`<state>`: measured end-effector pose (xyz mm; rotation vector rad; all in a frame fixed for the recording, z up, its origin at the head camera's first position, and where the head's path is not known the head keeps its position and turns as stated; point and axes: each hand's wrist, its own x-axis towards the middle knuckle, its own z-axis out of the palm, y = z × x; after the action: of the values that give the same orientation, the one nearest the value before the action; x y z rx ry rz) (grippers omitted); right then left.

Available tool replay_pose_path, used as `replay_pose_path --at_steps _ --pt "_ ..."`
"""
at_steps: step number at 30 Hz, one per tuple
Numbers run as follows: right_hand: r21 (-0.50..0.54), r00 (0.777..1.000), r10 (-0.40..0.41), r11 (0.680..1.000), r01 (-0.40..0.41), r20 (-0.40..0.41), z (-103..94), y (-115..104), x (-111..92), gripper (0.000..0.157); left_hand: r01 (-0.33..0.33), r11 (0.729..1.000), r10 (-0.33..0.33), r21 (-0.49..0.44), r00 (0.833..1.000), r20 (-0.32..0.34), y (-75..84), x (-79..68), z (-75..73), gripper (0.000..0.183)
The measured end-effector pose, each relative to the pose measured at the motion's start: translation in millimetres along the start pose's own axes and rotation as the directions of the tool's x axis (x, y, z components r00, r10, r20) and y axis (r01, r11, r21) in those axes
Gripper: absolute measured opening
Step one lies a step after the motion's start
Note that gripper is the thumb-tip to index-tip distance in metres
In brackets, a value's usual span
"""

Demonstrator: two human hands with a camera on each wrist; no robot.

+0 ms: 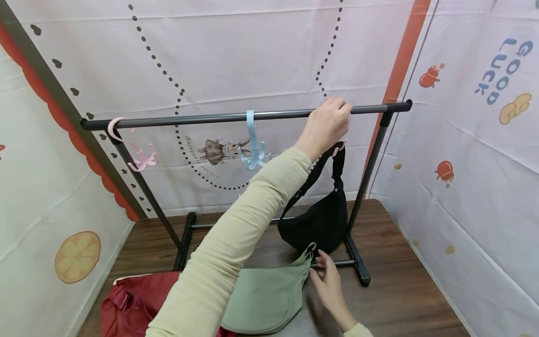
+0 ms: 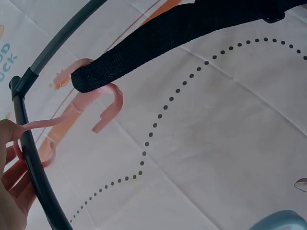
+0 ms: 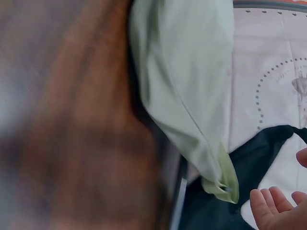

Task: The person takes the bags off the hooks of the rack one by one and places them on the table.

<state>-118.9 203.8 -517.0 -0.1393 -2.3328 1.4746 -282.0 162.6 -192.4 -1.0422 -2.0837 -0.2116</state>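
Observation:
My left hand (image 1: 326,124) is up at the black rail (image 1: 202,119) and grips the pink hook (image 2: 53,122) where it loops over the bar; the thumb lies on the hook. From this hook's prongs a black bag (image 1: 317,224) hangs by its strap (image 2: 139,45). Lower down, my right hand (image 1: 330,288) is held beside the strap end of a light green bag (image 1: 265,299), thumb and fingers apart with nothing between them. The green bag lies at the front of the table, its strap loop (image 3: 228,179) in front of the black bag.
A second pink hook (image 1: 143,159) hangs at the rail's left end, and a light blue hook (image 1: 254,150) near its middle. A dark red bag (image 1: 143,290) lies front left, partly under the green one. The rack's feet (image 1: 358,262) stand on the wooden table (image 1: 404,281).

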Motion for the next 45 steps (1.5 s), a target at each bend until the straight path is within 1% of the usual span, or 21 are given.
replay_pose_path --at_steps 3,5,10,13,17,20,22,24,26,31,33,35,37,39,42,45 --pt "-0.031 0.995 -0.094 0.995 0.093 -0.025 -10.2 -6.0 22.1 0.049 0.022 1.0 -0.022 -0.01 1.0 -0.015 0.8 0.2 0.6 0.02" --pt "-0.036 0.991 -0.126 0.992 0.124 -0.036 -20.7 -14.1 40.3 0.048 0.03 0.999 -0.03 -0.024 0.999 -0.013 1.7 0.5 0.4 0.02" --pt "-0.015 0.991 -0.111 0.994 0.11 -0.071 -51.3 -46.4 93.8 0.047 0.056 0.996 -0.056 -0.067 0.998 0.01 2.6 -0.5 -1.9 0.019" --pt "-0.039 0.99 -0.118 0.992 0.116 -0.077 -69.3 -65.4 124.4 0.047 0.064 0.995 -0.063 -0.073 0.998 0.015 4.0 -0.5 -2.3 0.019" --pt "-0.094 0.981 -0.185 0.979 0.179 -0.056 -88.5 -83.7 158.1 0.048 0.064 0.996 -0.064 -0.054 0.998 0.012 4.9 -0.6 -2.4 0.02" --pt "-0.118 0.97 -0.238 0.966 0.23 -0.057 -96.7 -92.7 177.5 0.047 0.061 0.997 -0.06 -0.049 0.998 0.02 3.8 -1.0 -2.9 0.02" --pt "-0.131 0.964 -0.256 0.961 0.245 -0.076 -99.3 -97.3 188.4 0.047 0.06 0.997 -0.059 -0.054 0.998 0.022 3.2 -1.4 -3.2 0.019" --pt "-0.149 0.96 -0.266 0.957 0.251 -0.091 -101.0 -101.4 197.5 0.046 0.06 0.996 -0.059 -0.06 0.998 0.022 3.3 -1.5 -3.5 0.019" --pt "-0.156 0.961 -0.259 0.958 0.242 -0.099 -102.0 -106.1 205.7 0.046 0.061 0.996 -0.06 -0.062 0.998 0.02 3.7 -1.4 -3.6 0.019" --pt "-0.124 0.969 -0.231 0.968 0.219 -0.085 -103.4 -118.9 219.9 0.044 0.061 0.996 -0.06 -0.071 0.998 0.027 4.6 -0.4 -3.3 0.019" --pt "-0.115 0.969 -0.231 0.969 0.22 -0.088 -103.2 -122.3 223.1 0.038 0.061 0.995 -0.059 -0.076 0.998 0.029 5.1 -0.5 -3.2 0.018" --pt "-0.109 0.965 -0.239 0.968 0.228 -0.104 -101.9 -124.3 225.1 0.026 0.061 0.995 -0.059 -0.077 0.998 0.028 5.4 -0.6 -3.1 0.018" --pt "-0.123 0.957 -0.26 0.962 0.245 -0.127 -100.6 -124.7 225.9 0.014 0.061 0.995 -0.059 -0.078 0.998 0.025 5.4 -0.6 -3.0 0.018" --pt "-0.113 0.948 -0.277 0.959 0.262 -0.157 -99.2 -123.7 226.0 0.008 0.062 0.995 -0.06 -0.079 0.998 0.021 5.1 -0.5 -3.0 0.019" --pt "-0.091 0.935 -0.286 0.958 0.272 -0.209 -99.2 -121.9 225.6 0.012 0.061 0.995 -0.06 -0.081 0.998 0.016 4.6 -0.7 -3.1 0.019" --pt "-0.047 0.929 -0.257 0.966 0.254 -0.266 -101.8 -123.3 226.3 0.017 0.068 0.995 -0.067 -0.077 0.998 0.016 4.0 -1.8 -3.5 0.018"
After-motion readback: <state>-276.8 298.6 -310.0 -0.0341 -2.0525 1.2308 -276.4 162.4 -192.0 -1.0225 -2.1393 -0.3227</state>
